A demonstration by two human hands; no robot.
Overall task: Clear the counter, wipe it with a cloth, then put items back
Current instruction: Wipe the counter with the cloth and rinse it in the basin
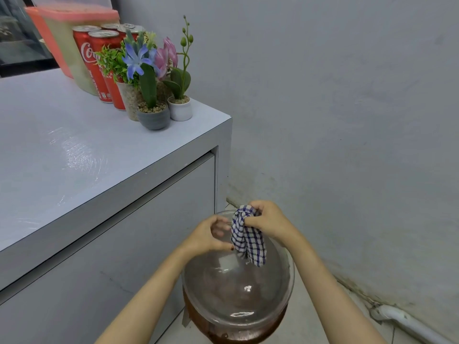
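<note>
A blue-and-white checked cloth (248, 240) hangs bunched over a clear glass bowl (238, 291) of water that stands on a brown stool beside the counter. My right hand (267, 220) grips the top of the cloth. My left hand (211, 235) is just left of the cloth, fingers curled and touching its edge. The white counter (74, 157) shows wet streaks. At its back right corner stand several red cola cans (99, 68) and three small potted artificial plants (154, 95).
A tall container with a pink lid (72, 33) stands behind the cans. A grey wall is on the right, with a white pipe (409, 324) along the floor. The counter front has a drawer panel (124, 239).
</note>
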